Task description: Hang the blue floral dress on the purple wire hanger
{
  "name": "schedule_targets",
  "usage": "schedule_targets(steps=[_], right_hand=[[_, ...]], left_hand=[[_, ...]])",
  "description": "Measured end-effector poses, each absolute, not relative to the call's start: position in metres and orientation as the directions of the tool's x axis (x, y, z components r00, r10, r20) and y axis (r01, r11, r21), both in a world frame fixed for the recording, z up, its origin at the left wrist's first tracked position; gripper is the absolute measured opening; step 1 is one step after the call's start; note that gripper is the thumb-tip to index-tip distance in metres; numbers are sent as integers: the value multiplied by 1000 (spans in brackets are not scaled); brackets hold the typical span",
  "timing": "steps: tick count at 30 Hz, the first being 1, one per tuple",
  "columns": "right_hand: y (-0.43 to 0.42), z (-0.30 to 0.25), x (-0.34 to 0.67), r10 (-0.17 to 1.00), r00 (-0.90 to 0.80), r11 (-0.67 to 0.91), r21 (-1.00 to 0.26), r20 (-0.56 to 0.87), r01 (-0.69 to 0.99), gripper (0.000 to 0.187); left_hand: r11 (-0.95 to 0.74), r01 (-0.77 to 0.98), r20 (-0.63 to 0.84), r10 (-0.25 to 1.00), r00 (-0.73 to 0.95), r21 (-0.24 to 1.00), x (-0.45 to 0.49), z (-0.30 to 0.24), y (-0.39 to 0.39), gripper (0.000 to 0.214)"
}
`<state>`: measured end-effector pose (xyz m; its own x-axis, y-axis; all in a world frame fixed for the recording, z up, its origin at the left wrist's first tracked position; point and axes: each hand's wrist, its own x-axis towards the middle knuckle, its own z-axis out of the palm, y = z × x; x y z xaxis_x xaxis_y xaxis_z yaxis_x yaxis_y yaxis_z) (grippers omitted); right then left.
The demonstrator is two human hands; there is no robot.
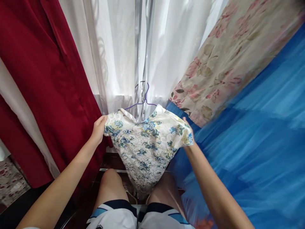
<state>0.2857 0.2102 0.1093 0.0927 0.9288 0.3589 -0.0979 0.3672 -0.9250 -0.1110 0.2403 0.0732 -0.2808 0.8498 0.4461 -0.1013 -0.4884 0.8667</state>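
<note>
A white shirt with blue and yellow flowers [147,140] hangs in front of me on a purple hanger [145,99]. The hanger's hook is up by a vertical metal bar or stand [143,63]. My left hand [98,128] pinches the edge of the sleeve on the left. At the other sleeve is my right hand [190,132], mostly behind the cloth, with the thumb showing at the top edge; it grips that sleeve. Between the hands the shirt is spread wide, and its lower part narrows down between my knees.
White curtains [116,47] form the background. Dark red curtains [64,82] hang on the left. To the right are a beige flowered cloth [214,70] and a large blue tulle fabric [250,143]. My bare knees and shorts [114,216] are below, with a dark floor under them.
</note>
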Motion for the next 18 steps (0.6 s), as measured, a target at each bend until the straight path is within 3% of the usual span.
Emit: schedule_targets(steps=[2, 5, 8, 11, 14, 16, 18], right_hand=[[195, 109, 295, 960, 32, 279, -946, 278, -166, 62], [171, 118, 295, 979, -36, 189, -964, 199, -188, 42], [154, 136, 280, 969, 3, 240, -941, 246, -238, 35], [138, 146, 264, 951, 103, 310, -905, 293, -292, 32], [108, 137, 256, 912, 196, 397, -895, 360, -203, 30], [81, 121, 254, 872, 179, 472, -879, 455, -63, 31], [53, 101, 253, 824, -77, 564, -825, 561, 23, 45]], left_hand=[[-492, -176, 415, 843, -342, 853, -109, 85, 226, 39], [-598, -177, 463, 747, -477, 782, -106, 112, 216, 38], [-683, -94, 597, 689, -411, 725, -103, 144, 217, 42], [-697, 237, 736, 635, -236, 677, -95, 166, 216, 68], [-577, 709, 868, 485, -102, 406, -80, 170, 209, 97], [-533, 816, 887, 458, 55, 224, -69, 160, 207, 96], [-599, 782, 857, 483, 179, 174, -57, 143, 209, 80]])
